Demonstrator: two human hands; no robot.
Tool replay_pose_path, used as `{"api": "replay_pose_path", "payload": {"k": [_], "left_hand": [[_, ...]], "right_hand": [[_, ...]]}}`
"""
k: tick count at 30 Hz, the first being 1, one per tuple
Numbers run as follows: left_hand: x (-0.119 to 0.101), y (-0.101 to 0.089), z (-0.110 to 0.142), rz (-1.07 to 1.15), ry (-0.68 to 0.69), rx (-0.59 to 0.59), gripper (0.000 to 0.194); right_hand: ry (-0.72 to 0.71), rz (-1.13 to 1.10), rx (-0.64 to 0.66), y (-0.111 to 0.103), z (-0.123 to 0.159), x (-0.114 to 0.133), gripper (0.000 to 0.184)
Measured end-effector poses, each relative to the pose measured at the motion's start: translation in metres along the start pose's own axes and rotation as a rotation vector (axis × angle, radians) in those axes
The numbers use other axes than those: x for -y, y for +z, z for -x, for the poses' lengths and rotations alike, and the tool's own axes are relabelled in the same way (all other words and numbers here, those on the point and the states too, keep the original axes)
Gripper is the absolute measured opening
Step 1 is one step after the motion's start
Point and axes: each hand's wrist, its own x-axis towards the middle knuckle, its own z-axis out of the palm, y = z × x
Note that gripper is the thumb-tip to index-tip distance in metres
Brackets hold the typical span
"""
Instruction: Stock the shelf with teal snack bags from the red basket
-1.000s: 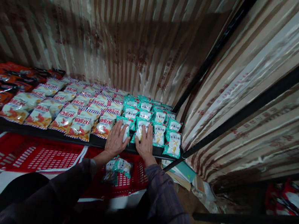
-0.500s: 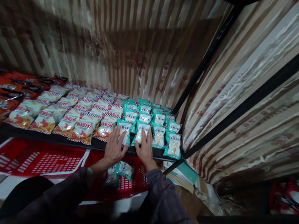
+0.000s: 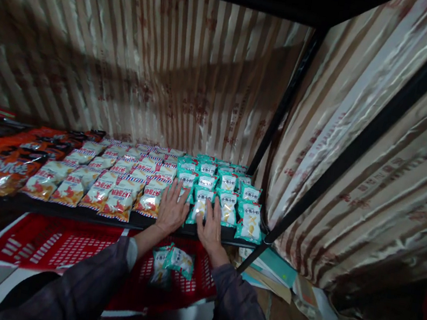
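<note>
Rows of small teal-and-white snack bags (image 3: 204, 200) lie at the right end of a black shelf (image 3: 105, 218). My left hand (image 3: 172, 208) rests flat, fingers stretched forward, over a front teal bag and covers most of it. Beside it, my right hand (image 3: 210, 228) has its fingers apart over the lower part of the neighbouring teal bag and near the bag to its right. Neither hand grips a bag. Larger white-and-orange snack bags (image 3: 123, 197) with striped edges stand in rows just left of my left hand.
Below the shelf, a red basket (image 3: 203, 270) holds a few teal bags (image 3: 181, 261). Another red basket (image 3: 60, 241) is left of it. Orange-and-black bags (image 3: 3, 168) fill the shelf's left part. Black posts (image 3: 315, 188) rise at the right; papers (image 3: 275, 266) lie on the floor.
The view has tilted up and shifted a little left. My left hand has slid forward over its bag; my right hand stays at the front edge of the teal bags.
</note>
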Motion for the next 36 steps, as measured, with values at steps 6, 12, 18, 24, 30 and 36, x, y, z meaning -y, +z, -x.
{"api": "replay_pose_path", "payload": {"k": [6,12,18,24,30,36], "left_hand": [[0.002,0.007,-0.058,-0.115,-0.003,0.092,0.047],[0.008,0.022,-0.087,-0.207,-0.043,0.206,0.048],[0.019,0.024,-0.105,-0.221,-0.102,0.211,0.051],[0.036,0.033,-0.139,-0.227,-0.151,0.349,0.053],[0.045,0.046,-0.146,-0.164,-0.104,0.336,0.054],[0.049,0.052,-0.145,-0.081,-0.102,0.367,0.051]], "right_hand": [[-0.067,0.008,-0.021,0.0,-0.012,0.002,0.047],[-0.036,0.041,0.0,0.0,-0.036,-0.001,0.049],[0.009,0.11,0.092,-0.002,-0.1,0.004,0.051],[0.021,0.289,0.324,0.014,-0.168,0.008,0.05],[0.025,0.335,0.367,0.035,-0.193,-0.005,0.047],[-0.004,0.269,0.333,0.048,-0.188,-0.02,0.042]]}}
